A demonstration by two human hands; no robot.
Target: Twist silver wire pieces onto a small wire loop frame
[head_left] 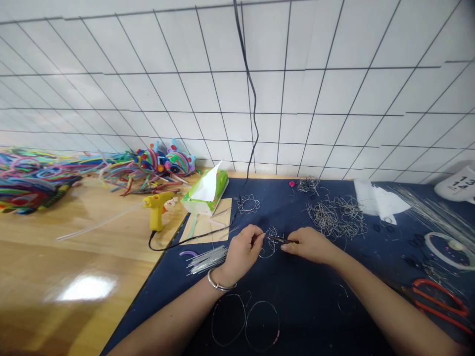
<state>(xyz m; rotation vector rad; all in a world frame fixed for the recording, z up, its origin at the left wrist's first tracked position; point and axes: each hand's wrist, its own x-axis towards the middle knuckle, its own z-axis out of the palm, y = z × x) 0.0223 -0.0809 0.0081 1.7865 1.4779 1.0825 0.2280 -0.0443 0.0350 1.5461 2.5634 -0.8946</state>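
Note:
My left hand [243,249] is closed in a pinch on a small tangle of thin silver wire [270,242] over the dark blue mat [297,306]. A silver bangle sits on that wrist. My right hand [309,244] is closed around a thin dark tool with a yellow handle [280,240], whose tip meets the wire between the two hands. Two round wire loops [245,321] lie on the mat nearer to me.
A heap of bent wire pieces [336,215] lies behind my right hand. Left of the mat are a yellow glue gun [158,210], a tissue pack [206,193] and colourful pipe cleaners [37,175]. Red-handled scissors [440,299] lie at the right, straight wires [206,259] at the left.

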